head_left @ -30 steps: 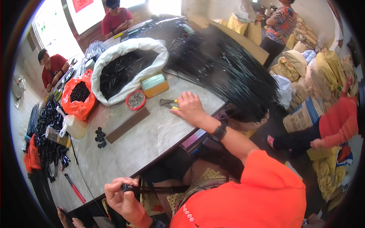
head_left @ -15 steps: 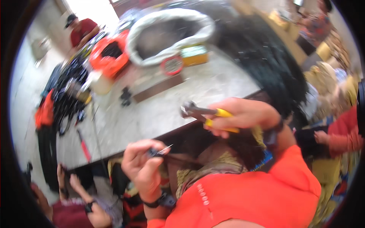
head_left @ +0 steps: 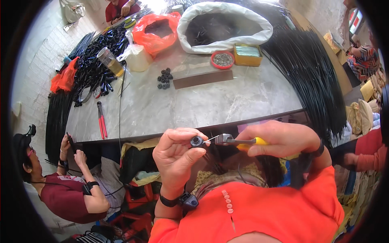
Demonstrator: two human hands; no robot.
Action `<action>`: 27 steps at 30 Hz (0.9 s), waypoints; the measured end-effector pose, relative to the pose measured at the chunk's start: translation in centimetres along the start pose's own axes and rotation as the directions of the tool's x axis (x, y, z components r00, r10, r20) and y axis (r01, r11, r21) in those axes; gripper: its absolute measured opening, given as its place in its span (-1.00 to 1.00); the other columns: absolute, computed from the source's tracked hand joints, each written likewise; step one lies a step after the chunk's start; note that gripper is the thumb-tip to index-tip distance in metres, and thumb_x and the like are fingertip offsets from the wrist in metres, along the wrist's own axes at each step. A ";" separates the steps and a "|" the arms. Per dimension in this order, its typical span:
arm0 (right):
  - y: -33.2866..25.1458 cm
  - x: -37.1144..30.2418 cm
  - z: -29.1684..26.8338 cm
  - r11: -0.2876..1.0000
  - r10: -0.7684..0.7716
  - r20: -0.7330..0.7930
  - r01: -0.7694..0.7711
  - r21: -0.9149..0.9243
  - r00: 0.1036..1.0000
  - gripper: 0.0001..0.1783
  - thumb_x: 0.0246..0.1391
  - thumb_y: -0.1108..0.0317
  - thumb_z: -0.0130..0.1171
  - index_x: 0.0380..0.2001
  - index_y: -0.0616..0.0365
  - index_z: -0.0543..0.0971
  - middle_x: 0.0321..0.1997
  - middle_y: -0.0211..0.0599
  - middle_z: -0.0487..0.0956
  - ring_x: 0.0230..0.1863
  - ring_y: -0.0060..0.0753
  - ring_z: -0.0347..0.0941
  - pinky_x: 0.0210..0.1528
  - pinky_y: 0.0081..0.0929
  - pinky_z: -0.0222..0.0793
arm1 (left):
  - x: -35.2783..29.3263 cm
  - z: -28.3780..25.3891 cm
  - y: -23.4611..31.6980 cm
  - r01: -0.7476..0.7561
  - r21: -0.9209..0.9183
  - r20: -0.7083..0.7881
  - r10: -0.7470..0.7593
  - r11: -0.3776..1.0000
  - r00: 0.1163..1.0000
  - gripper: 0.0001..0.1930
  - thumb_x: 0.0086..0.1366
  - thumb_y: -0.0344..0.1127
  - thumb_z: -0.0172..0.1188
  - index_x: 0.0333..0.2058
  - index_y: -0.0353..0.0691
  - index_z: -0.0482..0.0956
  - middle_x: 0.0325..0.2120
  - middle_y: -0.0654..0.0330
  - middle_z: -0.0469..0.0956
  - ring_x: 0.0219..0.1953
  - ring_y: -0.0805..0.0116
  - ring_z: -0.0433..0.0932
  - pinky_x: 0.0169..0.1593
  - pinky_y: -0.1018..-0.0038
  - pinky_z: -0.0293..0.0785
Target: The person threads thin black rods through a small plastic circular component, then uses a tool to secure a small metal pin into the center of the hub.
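Note:
Between the thumb and fingers of my left hand (head_left: 175, 156) is a small black round plastic piece (head_left: 197, 141) with a hollow end. Thin pale metal pins (head_left: 212, 139) stick out beside it toward the right. My right hand (head_left: 279, 138) is closed around yellow-handled pliers (head_left: 224, 139), whose wide metal jaws sit at the end of one pin. Whether the jaws grip that pin is too small to tell. Both hands are held in front of the near edge of the table (head_left: 210, 101).
On the table lie red-handled pliers (head_left: 101, 121), black knobbed pieces (head_left: 164, 79), a brown bar (head_left: 202, 79), a red dish of small metal bits (head_left: 222, 60) and a yellow box (head_left: 248, 59). Long black rods (head_left: 308, 69) cover the right side. A co-worker (head_left: 73, 190) sits at left.
My hands have come together, and the pliers' jaws are now at the pin beside the black piece. The left hand has turned so the piece's hollow end shows. The view has shifted.

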State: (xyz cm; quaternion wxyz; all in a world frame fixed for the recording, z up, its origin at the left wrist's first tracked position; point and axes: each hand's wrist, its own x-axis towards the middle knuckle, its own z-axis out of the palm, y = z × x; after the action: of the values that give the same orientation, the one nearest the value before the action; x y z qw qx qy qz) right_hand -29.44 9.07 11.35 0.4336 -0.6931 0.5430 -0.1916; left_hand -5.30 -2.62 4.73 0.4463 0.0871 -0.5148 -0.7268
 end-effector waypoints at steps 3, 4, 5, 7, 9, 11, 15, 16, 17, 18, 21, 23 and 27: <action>-0.2 0.1 0.0 1.000 -0.013 0.014 0.013 0.003 1.000 -0.55 0.30 0.10 0.11 0.04 0.24 0.46 -0.23 0.00 0.59 -0.14 -0.01 0.56 -0.12 -0.23 0.42 | 0.0 0.1 0.0 -0.006 0.008 0.002 0.006 1.000 1.000 -0.70 0.12 -0.71 0.31 -0.19 -0.41 0.44 -0.22 -0.07 0.56 -0.15 0.26 0.60 -0.03 0.41 0.57; -0.3 0.1 0.0 1.000 -0.019 0.023 0.018 0.014 1.000 -0.55 0.30 0.09 0.11 0.04 0.24 0.45 -0.22 0.00 0.59 -0.14 0.00 0.57 -0.12 -0.23 0.42 | -0.1 0.2 0.0 -0.002 0.011 -0.004 0.002 1.000 1.000 -0.70 0.12 -0.71 0.32 -0.20 -0.41 0.44 -0.22 -0.06 0.56 -0.14 0.26 0.60 -0.03 0.42 0.56; -0.3 0.2 -0.1 1.000 -0.017 0.023 0.017 0.013 1.000 -0.55 0.30 0.09 0.11 0.04 0.24 0.45 -0.22 0.00 0.59 -0.14 0.00 0.57 -0.12 -0.23 0.42 | -0.1 0.3 0.0 -0.003 0.010 -0.004 0.003 1.000 1.000 -0.70 0.12 -0.71 0.32 -0.20 -0.41 0.44 -0.22 -0.06 0.56 -0.14 0.26 0.60 -0.03 0.42 0.56; -0.4 0.4 -0.3 1.000 -0.009 0.036 0.009 0.005 0.999 -0.55 0.29 0.09 0.12 0.04 0.24 0.45 -0.23 0.01 0.59 -0.16 0.03 0.57 -0.14 -0.22 0.42 | 0.0 0.4 0.0 -0.004 -0.018 -0.010 0.004 1.000 1.000 -0.69 0.11 -0.71 0.33 -0.20 -0.41 0.45 -0.21 -0.05 0.56 -0.12 0.26 0.59 -0.03 0.42 0.56; -0.7 0.5 -0.6 1.000 0.008 0.052 -0.008 0.003 0.999 -0.55 0.29 0.09 0.12 0.03 0.24 0.45 -0.25 0.01 0.59 -0.18 0.05 0.56 -0.16 -0.21 0.41 | -0.1 0.4 -0.1 -0.018 -0.001 -0.002 0.018 1.000 1.000 -0.69 0.10 -0.71 0.33 -0.19 -0.41 0.46 -0.21 -0.05 0.56 -0.11 0.26 0.59 -0.02 0.42 0.55; -0.7 0.6 -0.8 1.000 0.025 0.069 -0.025 0.002 0.997 -0.55 0.29 0.08 0.12 0.03 0.24 0.45 -0.27 0.02 0.59 -0.20 0.06 0.56 -0.17 -0.20 0.41 | -0.1 0.4 -0.1 -0.032 0.016 0.006 0.032 0.999 0.999 -0.69 0.10 -0.71 0.34 -0.19 -0.41 0.46 -0.20 -0.05 0.56 -0.11 0.25 0.58 -0.02 0.41 0.55; -0.6 0.7 -1.1 0.999 0.021 0.110 -0.025 0.034 0.994 -0.56 0.31 0.07 0.09 -0.01 0.24 0.44 -0.33 0.02 0.58 -0.23 0.08 0.55 -0.20 -0.18 0.40 | -0.1 0.7 0.1 -0.020 0.021 0.005 0.020 1.000 1.000 -0.68 0.09 -0.71 0.35 -0.19 -0.41 0.47 -0.19 -0.05 0.56 -0.09 0.25 0.58 -0.01 0.41 0.54; -0.6 0.8 -1.2 0.999 0.027 0.117 -0.030 0.021 0.993 -0.57 0.31 0.06 0.09 -0.03 0.23 0.44 -0.35 0.02 0.57 -0.24 0.08 0.55 -0.21 -0.17 0.39 | -0.1 0.7 0.1 -0.013 0.022 0.000 0.013 1.000 1.000 -0.68 0.09 -0.70 0.35 -0.19 -0.41 0.47 -0.19 -0.05 0.56 -0.09 0.25 0.58 -0.01 0.41 0.54; -0.6 0.8 -1.2 0.999 0.027 0.117 -0.030 0.020 0.993 -0.57 0.31 0.06 0.09 -0.03 0.23 0.44 -0.35 0.02 0.57 -0.24 0.08 0.55 -0.21 -0.17 0.39 | -0.2 0.7 0.1 -0.014 0.021 0.000 0.014 1.000 1.000 -0.68 0.09 -0.70 0.35 -0.19 -0.41 0.47 -0.19 -0.05 0.56 -0.09 0.25 0.58 -0.01 0.41 0.54; -0.6 0.9 -1.2 0.999 0.031 0.118 -0.032 0.009 0.993 -0.58 0.31 0.06 0.09 -0.06 0.23 0.43 -0.37 0.03 0.56 -0.25 0.09 0.54 -0.23 -0.15 0.38 | -0.2 0.7 0.0 -0.017 0.020 -0.001 0.017 1.000 1.000 -0.68 0.09 -0.70 0.35 -0.19 -0.40 0.47 -0.19 -0.05 0.56 -0.09 0.25 0.58 -0.01 0.41 0.54; -0.9 1.0 -1.4 0.997 0.070 0.125 -0.068 -0.023 0.990 -0.61 0.29 0.07 0.13 -0.10 0.20 0.44 -0.34 -0.02 0.57 -0.24 0.08 0.53 -0.22 -0.19 0.39 | -0.3 0.4 -0.1 -0.036 0.034 0.010 0.036 0.999 0.999 -0.67 0.08 -0.72 0.35 -0.18 -0.40 0.47 -0.18 -0.05 0.56 -0.09 0.25 0.58 0.00 0.40 0.54; -1.3 0.8 -1.4 0.993 0.115 0.118 -0.110 -0.045 0.986 -0.63 0.26 0.09 0.18 -0.11 0.16 0.45 -0.30 -0.08 0.58 -0.22 0.05 0.54 -0.20 -0.23 0.41 | -0.2 0.5 -0.1 -0.051 0.041 0.035 0.049 0.998 0.998 -0.66 0.08 -0.73 0.34 -0.17 -0.39 0.47 -0.18 -0.05 0.55 -0.09 0.24 0.58 0.00 0.40 0.54; -1.8 0.1 -1.2 0.970 -0.011 -0.105 -0.015 -0.241 0.994 -0.57 0.16 0.13 0.25 -0.17 0.25 0.37 -0.42 0.05 0.54 -0.32 0.22 0.50 -0.31 -0.09 0.37 | 0.2 2.4 -0.1 -0.027 0.240 -0.096 0.051 0.971 0.994 -0.73 0.09 -0.67 0.17 -0.20 -0.36 0.44 -0.23 -0.01 0.54 -0.23 0.35 0.52 -0.07 0.49 0.46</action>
State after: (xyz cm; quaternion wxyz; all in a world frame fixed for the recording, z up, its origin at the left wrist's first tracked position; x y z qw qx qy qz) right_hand -29.23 8.54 13.51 0.3169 -0.7292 0.5850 -0.1601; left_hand -6.86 -1.15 5.73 0.4724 0.1668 -0.5764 -0.6456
